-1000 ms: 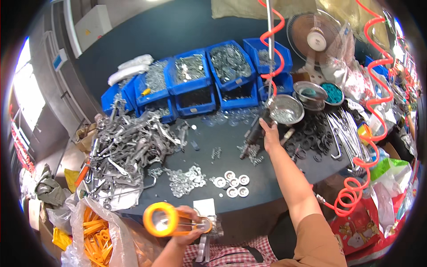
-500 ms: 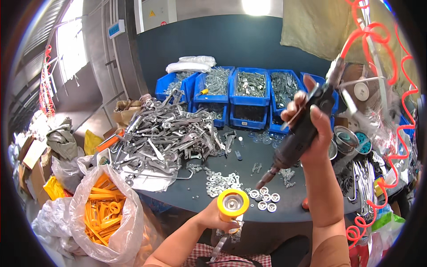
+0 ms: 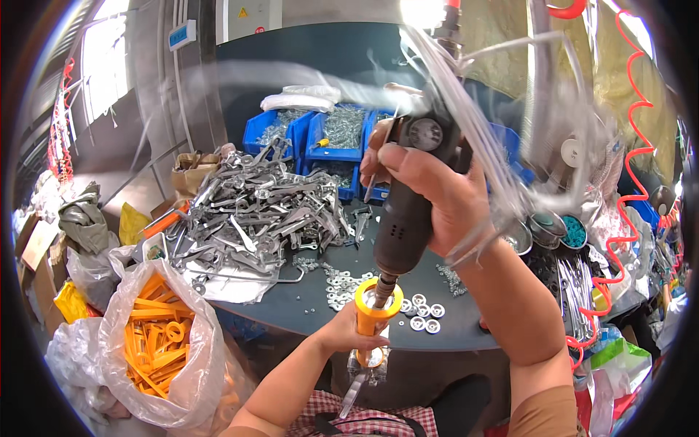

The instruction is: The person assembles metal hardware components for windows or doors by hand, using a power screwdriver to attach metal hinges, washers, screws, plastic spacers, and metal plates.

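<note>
My left hand (image 3: 339, 332) is wrapped around a yellow plastic handle (image 3: 367, 325) with a round, cup-like top facing up. Below that hand a metal and clear piece (image 3: 354, 393) sticks out toward my lap. My right hand (image 3: 448, 193) grips a black power screwdriver (image 3: 402, 229), pointed downward. Its bit (image 3: 384, 290) reaches into the handle's round top; the tip itself is hidden inside. Just right of the handle, several round silver caps (image 3: 418, 324) lie on the dark table (image 3: 306, 313). Small flat metal plates (image 3: 342, 288) are heaped behind it.
A large pile of metal levers (image 3: 269, 207) covers the table's left. Blue bins (image 3: 331, 151) of small hardware stand behind. An open bag of orange handles (image 3: 164, 342) stands at lower left. A coiled red hose (image 3: 632, 197) hangs at right; blurred white strips (image 3: 502, 138) trail by the screwdriver.
My right hand has brought the screwdriver left, from above the round caps to over the yellow handle, and its bit is now in the top. The left hand keeps its hold. The view has shifted slightly.
</note>
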{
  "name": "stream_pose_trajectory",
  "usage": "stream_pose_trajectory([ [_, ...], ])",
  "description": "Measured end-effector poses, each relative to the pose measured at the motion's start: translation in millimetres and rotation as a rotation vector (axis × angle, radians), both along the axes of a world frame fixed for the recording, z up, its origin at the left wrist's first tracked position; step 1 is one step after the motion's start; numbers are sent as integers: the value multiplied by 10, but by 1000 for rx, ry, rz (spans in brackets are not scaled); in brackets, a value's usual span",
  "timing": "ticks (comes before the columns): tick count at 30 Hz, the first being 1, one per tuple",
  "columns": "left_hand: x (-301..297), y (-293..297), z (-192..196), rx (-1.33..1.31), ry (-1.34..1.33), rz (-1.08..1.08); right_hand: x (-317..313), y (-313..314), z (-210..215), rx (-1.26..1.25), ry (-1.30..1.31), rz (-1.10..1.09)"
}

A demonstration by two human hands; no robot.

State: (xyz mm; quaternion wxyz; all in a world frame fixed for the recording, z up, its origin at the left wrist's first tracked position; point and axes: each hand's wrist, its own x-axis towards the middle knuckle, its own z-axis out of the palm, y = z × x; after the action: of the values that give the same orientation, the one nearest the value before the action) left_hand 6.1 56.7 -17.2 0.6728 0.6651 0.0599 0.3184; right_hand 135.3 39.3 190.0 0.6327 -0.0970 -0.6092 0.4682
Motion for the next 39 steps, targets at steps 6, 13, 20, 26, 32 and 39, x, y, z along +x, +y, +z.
stream_pose_trajectory([
  [6,33,-57,98,-46,55,49,16,9,-14,36,3,-83],
  [13,33,-55,107,-7,31,24,-108,64,-39,356,-261,-387],
  [20,18,-42,106,-50,47,58,-251,77,54,144,-150,-419],
  [26,15,-21,43,-32,-44,70,231,168,275,228,-80,-448],
  [32,114,-473,-771,-73,15,485,842,507,-910,-35,-180,-723],
  [39,124,-446,-946,220,187,570,907,769,-1959,-341,16,-737],
])
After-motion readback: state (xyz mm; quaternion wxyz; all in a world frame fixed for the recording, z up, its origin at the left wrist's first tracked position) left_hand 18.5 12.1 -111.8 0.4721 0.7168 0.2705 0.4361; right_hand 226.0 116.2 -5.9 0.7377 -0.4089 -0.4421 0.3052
